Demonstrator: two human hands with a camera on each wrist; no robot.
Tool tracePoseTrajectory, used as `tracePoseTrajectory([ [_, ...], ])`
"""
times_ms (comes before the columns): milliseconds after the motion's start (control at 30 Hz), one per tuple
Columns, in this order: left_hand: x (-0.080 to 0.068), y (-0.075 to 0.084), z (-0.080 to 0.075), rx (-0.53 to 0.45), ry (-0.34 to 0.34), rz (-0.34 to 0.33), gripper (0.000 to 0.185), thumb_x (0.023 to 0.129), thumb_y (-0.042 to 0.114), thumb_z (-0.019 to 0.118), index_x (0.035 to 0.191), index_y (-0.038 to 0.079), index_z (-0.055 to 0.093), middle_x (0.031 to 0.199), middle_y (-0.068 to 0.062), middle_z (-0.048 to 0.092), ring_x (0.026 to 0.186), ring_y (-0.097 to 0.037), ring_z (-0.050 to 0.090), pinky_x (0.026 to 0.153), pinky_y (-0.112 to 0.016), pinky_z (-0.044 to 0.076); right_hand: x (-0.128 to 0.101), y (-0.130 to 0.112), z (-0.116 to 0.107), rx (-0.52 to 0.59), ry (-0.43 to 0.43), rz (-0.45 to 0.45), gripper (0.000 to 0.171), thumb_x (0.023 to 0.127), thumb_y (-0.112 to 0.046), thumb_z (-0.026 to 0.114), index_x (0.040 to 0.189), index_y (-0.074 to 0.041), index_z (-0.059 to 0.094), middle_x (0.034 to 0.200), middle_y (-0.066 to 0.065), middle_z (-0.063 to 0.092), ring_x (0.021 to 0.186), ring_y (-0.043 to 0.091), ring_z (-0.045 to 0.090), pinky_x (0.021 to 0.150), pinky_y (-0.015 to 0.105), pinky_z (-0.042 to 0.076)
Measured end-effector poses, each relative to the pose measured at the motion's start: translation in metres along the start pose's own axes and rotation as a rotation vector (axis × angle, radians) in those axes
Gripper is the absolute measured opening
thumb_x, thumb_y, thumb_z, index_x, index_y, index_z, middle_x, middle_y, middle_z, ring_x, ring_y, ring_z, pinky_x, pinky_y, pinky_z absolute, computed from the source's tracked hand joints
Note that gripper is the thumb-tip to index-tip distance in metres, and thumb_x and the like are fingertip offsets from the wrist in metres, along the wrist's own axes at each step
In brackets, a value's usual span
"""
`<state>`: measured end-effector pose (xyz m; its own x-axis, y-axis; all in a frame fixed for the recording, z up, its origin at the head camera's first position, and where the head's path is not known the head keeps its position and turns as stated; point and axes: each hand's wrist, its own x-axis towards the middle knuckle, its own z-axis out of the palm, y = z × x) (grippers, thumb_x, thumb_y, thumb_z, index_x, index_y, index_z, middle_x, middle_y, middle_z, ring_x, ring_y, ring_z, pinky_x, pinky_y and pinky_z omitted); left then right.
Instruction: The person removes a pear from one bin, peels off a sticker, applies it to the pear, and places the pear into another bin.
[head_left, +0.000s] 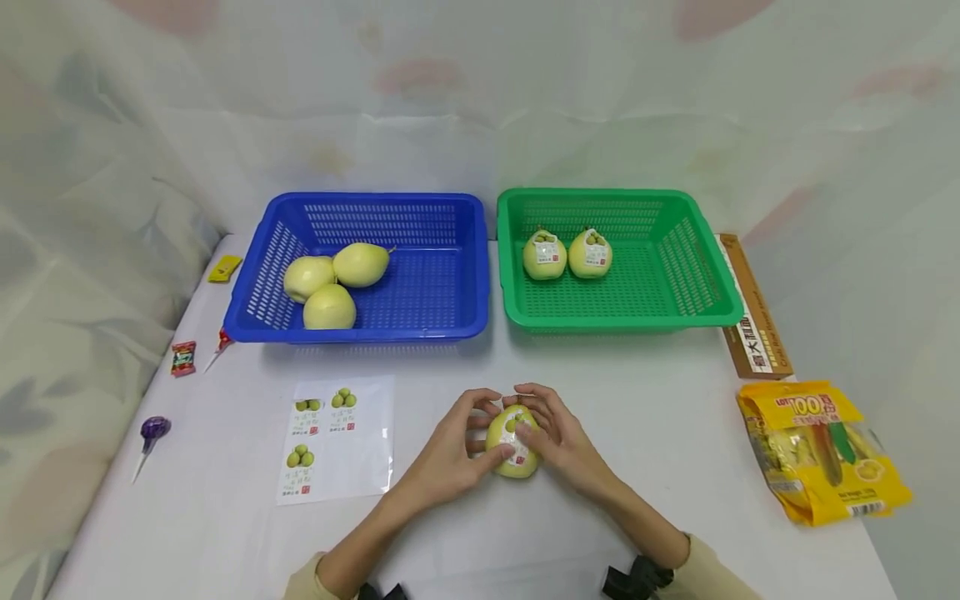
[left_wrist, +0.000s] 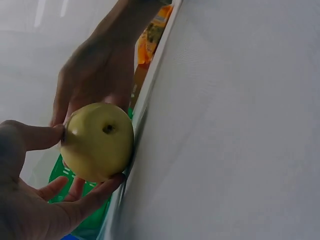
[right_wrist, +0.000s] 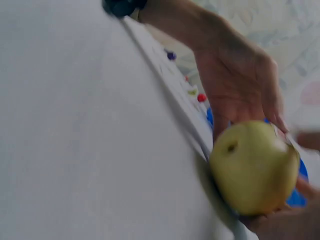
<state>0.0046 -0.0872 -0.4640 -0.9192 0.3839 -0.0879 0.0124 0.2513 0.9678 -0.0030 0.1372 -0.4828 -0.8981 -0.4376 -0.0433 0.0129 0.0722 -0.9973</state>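
Both hands hold a pale yellow pear (head_left: 513, 463) low over the middle of the table, with a printed sticker (head_left: 517, 446) on its upward side. My left hand (head_left: 454, 450) curls round its left side, thumb at the sticker's lower edge. From the other side my right hand (head_left: 564, 446) has its fingers round the pear's far side and its thumb over the sticker's upper part. In the left wrist view the pear (left_wrist: 98, 145) shows its dark blossom end. The right wrist view shows the pear (right_wrist: 252, 170) between both hands, the right thumb blurred.
A blue basket (head_left: 450, 335) with three plain pears stands back left; a green basket (head_left: 622, 321) with two stickered pears is beside it. A sticker sheet (head_left: 360, 467) lies left of my hands. Candies and lollipops (head_left: 155, 428) line the left edge; a yellow bag (head_left: 825, 454) and brown box (head_left: 761, 317) the right.
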Motion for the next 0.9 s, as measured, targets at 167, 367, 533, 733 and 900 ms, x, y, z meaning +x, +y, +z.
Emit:
tracePoseTrajectory([
  [167, 0.003, -0.004, -0.003, -0.044, 0.043, -0.068, 0.050, 0.100, 0.017, 0.077, 0.145, 0.012, 0.055, 0.132, -0.012, 0.066, 0.129, -0.034, 0.070, 0.101, -0.038, 0.066, -0.010, 0.004, -0.002, -0.090, -0.103, -0.152, 0.064, 0.101, -0.007, 0.077, 0.157, -0.004, 0.045, 0.168, 0.023, 0.045, 0.160, 0.035, 0.043, 0.126, 0.017, 0.041],
  [367, 0.010, -0.011, -0.003, 0.014, 0.078, -0.055, 0.035, 0.106, 0.020, 0.070, 0.138, 0.009, 0.061, 0.123, -0.010, 0.073, 0.116, -0.023, 0.072, 0.092, -0.025, 0.064, -0.014, 0.001, -0.005, -0.195, -0.026, -0.193, 0.049, 0.101, -0.010, 0.078, 0.146, -0.014, 0.059, 0.167, 0.024, 0.049, 0.157, 0.038, 0.047, 0.118, 0.028, 0.054],
  [533, 0.013, -0.014, -0.011, 0.038, 0.078, -0.030, 0.026, 0.110, 0.012, 0.062, 0.135, 0.005, 0.061, 0.120, -0.013, 0.072, 0.109, -0.025, 0.074, 0.086, -0.026, 0.067, -0.014, -0.007, -0.006, -0.418, 0.023, -0.224, 0.037, 0.105, -0.016, 0.072, 0.142, -0.024, 0.068, 0.164, 0.018, 0.054, 0.152, 0.038, 0.054, 0.108, 0.044, 0.064],
  [733, 0.020, -0.005, -0.027, 0.110, 0.007, 0.024, 0.028, 0.114, 0.015, 0.056, 0.138, 0.002, 0.059, 0.123, -0.015, 0.073, 0.114, -0.030, 0.076, 0.092, -0.029, 0.066, -0.009, -0.011, -0.002, -0.413, -0.067, -0.143, 0.056, 0.096, -0.027, 0.085, 0.148, -0.029, 0.064, 0.166, 0.016, 0.048, 0.149, 0.036, 0.055, 0.097, 0.034, 0.067],
  [900, 0.035, 0.011, -0.038, 0.160, -0.023, 0.119, 0.036, 0.116, 0.017, 0.050, 0.148, 0.002, 0.054, 0.133, -0.022, 0.072, 0.121, -0.035, 0.074, 0.099, -0.041, 0.066, -0.006, -0.024, -0.017, -0.280, -0.083, -0.078, 0.053, 0.092, -0.019, 0.088, 0.140, -0.026, 0.066, 0.164, 0.016, 0.049, 0.150, 0.042, 0.050, 0.090, 0.031, 0.068],
])
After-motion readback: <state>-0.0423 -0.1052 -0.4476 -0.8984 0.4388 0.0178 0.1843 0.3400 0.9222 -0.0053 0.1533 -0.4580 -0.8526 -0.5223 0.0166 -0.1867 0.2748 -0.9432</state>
